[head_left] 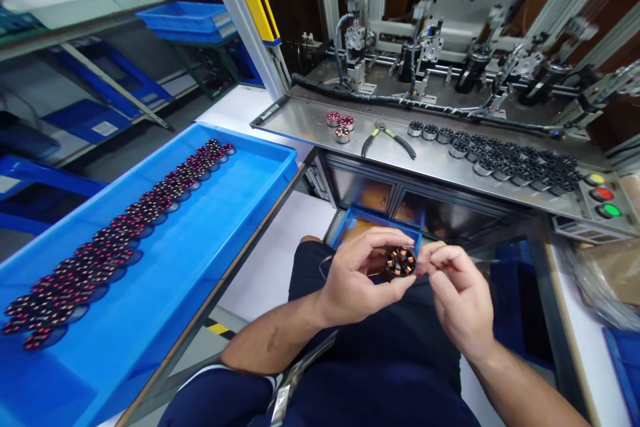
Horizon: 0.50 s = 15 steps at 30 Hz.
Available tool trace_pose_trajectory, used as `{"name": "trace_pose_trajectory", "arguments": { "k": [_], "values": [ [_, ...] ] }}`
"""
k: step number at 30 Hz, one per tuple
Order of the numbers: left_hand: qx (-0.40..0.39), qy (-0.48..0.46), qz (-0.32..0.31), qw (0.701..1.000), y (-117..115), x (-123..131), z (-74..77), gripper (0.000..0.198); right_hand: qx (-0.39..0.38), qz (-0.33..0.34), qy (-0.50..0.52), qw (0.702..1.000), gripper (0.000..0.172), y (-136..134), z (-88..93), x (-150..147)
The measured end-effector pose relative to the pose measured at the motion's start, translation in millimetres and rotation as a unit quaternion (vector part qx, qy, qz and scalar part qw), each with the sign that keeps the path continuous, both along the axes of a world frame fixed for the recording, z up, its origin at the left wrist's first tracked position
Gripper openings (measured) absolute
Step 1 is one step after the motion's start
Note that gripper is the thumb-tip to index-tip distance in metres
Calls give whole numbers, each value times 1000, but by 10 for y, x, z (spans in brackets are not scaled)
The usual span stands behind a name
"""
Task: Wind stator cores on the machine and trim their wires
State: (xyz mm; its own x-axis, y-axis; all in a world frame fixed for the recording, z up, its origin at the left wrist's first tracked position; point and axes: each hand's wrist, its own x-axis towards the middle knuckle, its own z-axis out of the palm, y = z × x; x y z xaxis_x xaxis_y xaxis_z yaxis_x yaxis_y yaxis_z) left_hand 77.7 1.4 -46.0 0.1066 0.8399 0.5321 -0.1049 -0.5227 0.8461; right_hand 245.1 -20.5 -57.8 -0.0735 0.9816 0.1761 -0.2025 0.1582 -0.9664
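Above my lap, my left hand [363, 277] grips a small round motor stator [401, 261] between thumb and fingers, its copper-wound face turned toward the right. Thin wire [326, 265] loops out at the left side of this hand. My right hand [460, 290] is just right of the stator, its fingertips pinched together close to the stator's edge. Whatever sits in that pinch is too small to make out. On the metal ledge beyond lie pliers [383, 130] with green and black handles, spread apart. Several wound stators [343, 134] stand left of them.
Rows of black unwound stator cores [520, 163] cover the ledge's right part, beside a button box [605, 197]. A blue tray [235, 213] at left holds a long band of wound stators [120, 240]. Behind the ledge stands a winding machine [425, 53].
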Motion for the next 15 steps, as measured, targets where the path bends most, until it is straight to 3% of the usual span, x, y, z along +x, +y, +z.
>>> {"name": "trace_pose_trajectory", "arguments": {
  "k": [4,7,10,12,15],
  "values": [
    [95,82,64,990,-7,-4,52,46,-11,49,50,997,8,5,87,-93],
    [93,76,69,990,-10,-10,68,47,-88,12,110,990,19,-5,66,-186],
    [86,74,79,990,-4,-26,84,45,-132,-29,136,981,20,-6,2,-204],
    [93,91,88,988,6,-35,96,44,-104,-23,123,987,12,9,-10,-171],
    [106,110,85,985,22,-38,107,43,-44,25,73,996,19,39,40,-121]
  ]
}}
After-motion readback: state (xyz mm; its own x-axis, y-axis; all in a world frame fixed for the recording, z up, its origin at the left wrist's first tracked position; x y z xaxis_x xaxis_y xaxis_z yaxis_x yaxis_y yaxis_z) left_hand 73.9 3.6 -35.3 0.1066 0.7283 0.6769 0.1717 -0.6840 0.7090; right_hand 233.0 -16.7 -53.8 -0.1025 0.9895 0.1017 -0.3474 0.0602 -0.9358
